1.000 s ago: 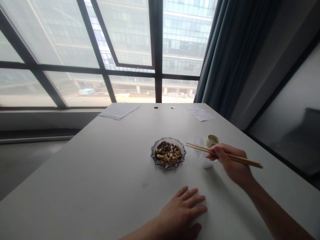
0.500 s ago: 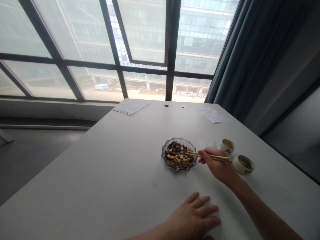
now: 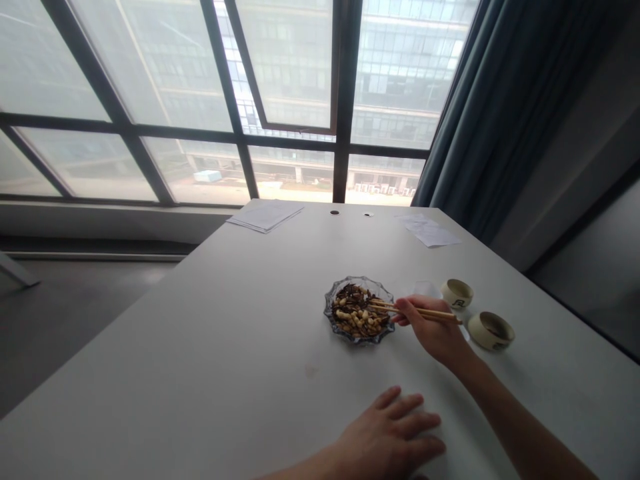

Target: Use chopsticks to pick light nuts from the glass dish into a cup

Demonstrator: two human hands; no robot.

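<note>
My right hand (image 3: 434, 328) is closed around a pair of wooden chopsticks (image 3: 434, 313), held nearly level and pointing left. Their tips rest among dark seeds (image 3: 351, 293) and pale nuts (image 3: 356, 315), at the right side of a scalloped glass dish (image 3: 331, 327). Whether the tips pinch a piece is too small to tell. Flat on the table near the front lies my left hand (image 3: 390, 433), fingers spread and holding nothing. Two cream-coloured cups with dark markings stand right of the right hand: a farther cup (image 3: 457, 293) and a nearer cup (image 3: 491, 332).
The white table (image 3: 225, 347) reaches to the window (image 3: 300, 167). A stack of papers (image 3: 265, 217) lies at its far left, a crumpled sheet (image 3: 429, 230) at the far right. Something clear (image 3: 426, 288) sits behind the right hand. A dark curtain (image 3: 480, 120) hangs at right.
The chopstick tips have moved slightly left and lower into the dish's contents. The left hand stays spread on the table. The whole view has shifted a little.
</note>
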